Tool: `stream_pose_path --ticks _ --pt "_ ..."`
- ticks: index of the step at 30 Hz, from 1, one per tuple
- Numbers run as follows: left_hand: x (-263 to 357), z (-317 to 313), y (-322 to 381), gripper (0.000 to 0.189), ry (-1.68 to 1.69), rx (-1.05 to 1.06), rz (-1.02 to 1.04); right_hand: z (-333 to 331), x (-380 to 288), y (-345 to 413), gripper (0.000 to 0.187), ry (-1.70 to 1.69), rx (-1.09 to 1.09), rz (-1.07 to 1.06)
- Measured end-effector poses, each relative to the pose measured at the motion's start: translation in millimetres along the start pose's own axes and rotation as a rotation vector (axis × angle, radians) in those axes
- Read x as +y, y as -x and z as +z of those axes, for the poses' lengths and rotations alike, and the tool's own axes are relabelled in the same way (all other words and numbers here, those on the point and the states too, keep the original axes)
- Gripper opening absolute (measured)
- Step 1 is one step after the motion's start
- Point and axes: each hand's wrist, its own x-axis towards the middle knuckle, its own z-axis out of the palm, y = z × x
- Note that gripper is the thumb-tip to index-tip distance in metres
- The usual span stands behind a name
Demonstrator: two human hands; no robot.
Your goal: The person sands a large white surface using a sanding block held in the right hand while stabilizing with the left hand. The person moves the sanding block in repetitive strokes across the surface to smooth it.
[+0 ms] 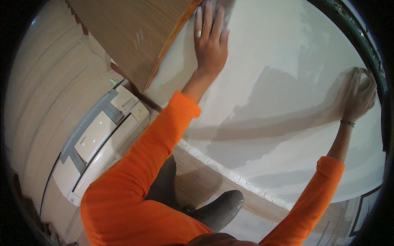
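Observation:
A pale plastered surface (243, 101), with greyer patches and brush-like marks, spreads before me. At the top, my left hand (212, 52) lies with its fingers extended over a blurred brown-purple patch (229, 10) beside a wooden panel; whether that is a held sheet or pad, I cannot tell. A light ring is on one finger. Far to the right, my right hand (358, 95) rests against the pale surface near its dark rim, thumb and forefinger curved into a loop. Its fingertips meet or nearly meet, and anything between them is too small to see. A thin band circles that wrist.
The brown wooden panel (132, 33) has an orange-brown edge. A cream and grey appliance housing (95, 135) stands left, by beige boards or steps (55, 77). A rough white strip (227, 173) borders the pale surface above wood-look flooring (197, 181). My dark-clad legs (221, 209) are below.

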Motion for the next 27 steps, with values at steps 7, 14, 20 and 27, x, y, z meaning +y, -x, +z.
stream_pose_path --ticks 7,14,20,27 --pt "0 9 -22 0.056 0.032 0.017 0.015 7 10 5 0.031 0.010 -0.021 0.023" --pt "-3 1 45 0.058 -0.047 0.022 -0.046 -3 -7 1 0.036 -0.012 -0.079 0.085" --pt "-13 7 -8 0.063 0.057 -0.059 -0.006 3 5 5 0.036 0.049 -0.092 0.032" --pt "-6 0 16 0.071 0.027 -0.069 -0.031 1 1 0 0.033 -0.028 -0.089 0.082"
